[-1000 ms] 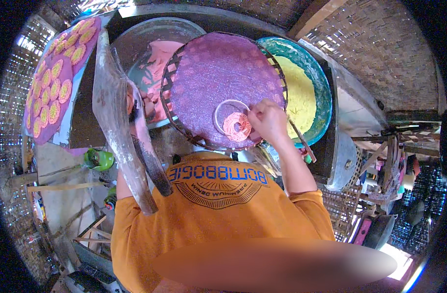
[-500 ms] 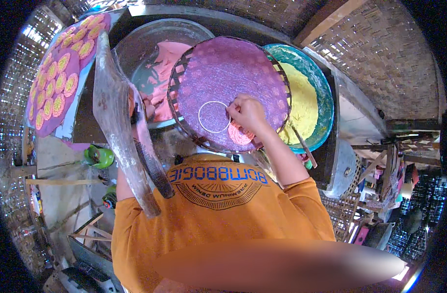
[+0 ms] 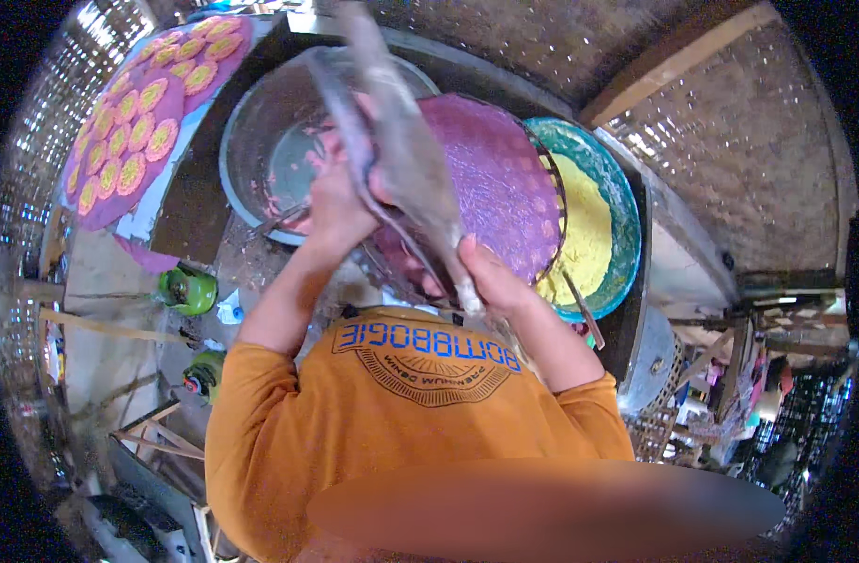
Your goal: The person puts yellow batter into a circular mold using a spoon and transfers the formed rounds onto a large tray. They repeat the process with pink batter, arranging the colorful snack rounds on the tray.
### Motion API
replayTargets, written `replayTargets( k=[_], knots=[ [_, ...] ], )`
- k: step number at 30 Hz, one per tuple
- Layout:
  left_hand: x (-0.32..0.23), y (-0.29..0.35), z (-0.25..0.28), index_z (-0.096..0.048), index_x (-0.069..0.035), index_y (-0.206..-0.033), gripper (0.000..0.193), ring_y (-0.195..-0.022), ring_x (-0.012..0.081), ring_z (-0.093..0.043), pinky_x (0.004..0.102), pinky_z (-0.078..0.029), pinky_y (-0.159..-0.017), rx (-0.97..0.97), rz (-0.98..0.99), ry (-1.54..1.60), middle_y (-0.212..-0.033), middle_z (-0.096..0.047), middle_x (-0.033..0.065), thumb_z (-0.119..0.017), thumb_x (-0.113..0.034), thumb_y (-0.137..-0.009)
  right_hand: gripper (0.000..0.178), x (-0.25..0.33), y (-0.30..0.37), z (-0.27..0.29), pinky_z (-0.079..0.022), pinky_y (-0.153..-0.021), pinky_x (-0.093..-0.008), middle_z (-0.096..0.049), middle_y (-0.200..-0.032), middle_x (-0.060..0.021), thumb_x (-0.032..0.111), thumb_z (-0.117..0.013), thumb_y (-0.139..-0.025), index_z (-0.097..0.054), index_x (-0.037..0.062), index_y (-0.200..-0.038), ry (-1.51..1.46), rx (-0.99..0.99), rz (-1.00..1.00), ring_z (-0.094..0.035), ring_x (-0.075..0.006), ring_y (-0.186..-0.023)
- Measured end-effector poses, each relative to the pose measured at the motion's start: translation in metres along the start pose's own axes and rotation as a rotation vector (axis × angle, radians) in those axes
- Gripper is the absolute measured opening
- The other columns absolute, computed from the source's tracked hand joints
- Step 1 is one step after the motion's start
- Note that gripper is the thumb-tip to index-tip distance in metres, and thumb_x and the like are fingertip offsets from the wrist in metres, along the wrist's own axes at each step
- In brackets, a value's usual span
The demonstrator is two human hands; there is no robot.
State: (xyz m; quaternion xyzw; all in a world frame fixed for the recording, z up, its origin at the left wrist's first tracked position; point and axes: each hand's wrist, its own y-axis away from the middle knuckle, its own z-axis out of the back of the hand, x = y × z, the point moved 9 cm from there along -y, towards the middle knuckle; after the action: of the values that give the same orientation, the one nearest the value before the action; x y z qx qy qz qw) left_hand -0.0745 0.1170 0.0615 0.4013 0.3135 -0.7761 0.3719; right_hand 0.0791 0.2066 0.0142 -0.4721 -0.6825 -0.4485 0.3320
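Note:
A long weathered wooden lever press (image 3: 415, 164), two arms set close together, slants across the middle, blurred by motion. My left hand (image 3: 340, 211) is closed round its middle; pink dough appears to smear its fingers. My right hand (image 3: 493, 275) is wrapped round its lower end, with the thumb on top and the other fingers partly hidden behind the wood. Beneath lies a round woven tray (image 3: 559, 178) covered with a purple sheet (image 3: 509, 197). The press hides the tray's left part. To the left is a grey basin (image 3: 237, 150) with pink dough scraps.
At the right stands a teal basin (image 3: 627, 225) of yellow crumbly dough (image 3: 580, 220), a stick-like handle (image 3: 584, 314) leaning out. Pink-and-yellow discs (image 3: 129, 131) lie on purple sheets at the far left. Below them are green gas cylinders (image 3: 187, 289).
The press has swung rightward from beside the grey basin to over the tray. My right hand no longer holds the white ring and now grips the press. My left hand has come into clearer view.

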Motion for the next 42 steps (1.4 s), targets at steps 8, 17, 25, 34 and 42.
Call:
replayTargets(
  k=[8,17,25,34,42],
  knots=[
    [-0.045,-0.069,-0.018,-0.030,0.002,-0.130,0.074,-0.110,0.0300,-0.047,0.0426,-0.033,-0.099,0.575,0.038,1.761,-0.113,-0.051,0.0129,-0.047,-0.051,-0.082,0.091,0.003,0.042,0.036,-0.048,-0.062,-0.0306,-0.057,-0.098,-0.0142,0.072,-0.033,-0.076,-0.035,-0.0042,-0.126,-0.122,0.028,-0.193,-0.059,-0.0211,-0.077],
    [-0.022,-0.090,-0.077,-0.040,-0.010,-0.126,0.075,-0.075,0.0254,-0.052,0.0430,-0.041,-0.083,0.522,0.044,2.026,-0.073,-0.052,0.0054,-0.039,-0.067,-0.077,0.066,0.013,0.076,0.083,-0.049,-0.059,-0.0310,-0.061,-0.086,-0.0134,0.058,-0.029,-0.088,-0.046,0.0017,-0.118,0.062,-0.222,-0.333,-0.060,-0.0211,-0.069],
    [0.004,-0.082,-0.077,-0.043,-0.015,-0.122,0.068,-0.068,0.0244,-0.052,0.0425,-0.042,-0.073,0.494,-0.029,2.098,-0.066,-0.051,0.0035,-0.038,-0.067,-0.078,0.061,0.014,0.072,0.076,-0.047,-0.053,-0.0273,-0.062,-0.078,-0.0089,0.055,-0.029,-0.089,-0.053,0.0024,-0.109,0.283,-0.290,-0.305,-0.057,-0.0157,-0.058],
    [0.009,-0.105,-0.045,-0.046,-0.015,-0.119,0.066,-0.060,0.0219,-0.052,0.0413,-0.043,-0.069,0.472,-0.116,2.013,-0.059,-0.050,0.0010,-0.037,-0.067,-0.079,0.055,0.036,0.039,0.091,-0.041,-0.048,-0.0271,-0.058,-0.070,-0.0075,0.051,-0.035,-0.089,-0.056,0.0005,-0.093,0.824,-0.430,-0.060,-0.053,-0.0132,-0.054],
    [0.016,-0.106,-0.078,-0.057,-0.015,-0.102,0.058,-0.047,0.0161,-0.045,0.0363,-0.041,-0.061,0.420,-0.021,2.046,-0.049,-0.044,-0.0022,-0.039,-0.065,-0.080,0.046,0.052,0.063,0.090,-0.036,-0.040,-0.0246,-0.048,-0.054,-0.0020,0.046,-0.048,-0.086,-0.056,0.0020,-0.077,0.803,-0.507,-0.138,-0.046,-0.0099,-0.043]
  ],
)
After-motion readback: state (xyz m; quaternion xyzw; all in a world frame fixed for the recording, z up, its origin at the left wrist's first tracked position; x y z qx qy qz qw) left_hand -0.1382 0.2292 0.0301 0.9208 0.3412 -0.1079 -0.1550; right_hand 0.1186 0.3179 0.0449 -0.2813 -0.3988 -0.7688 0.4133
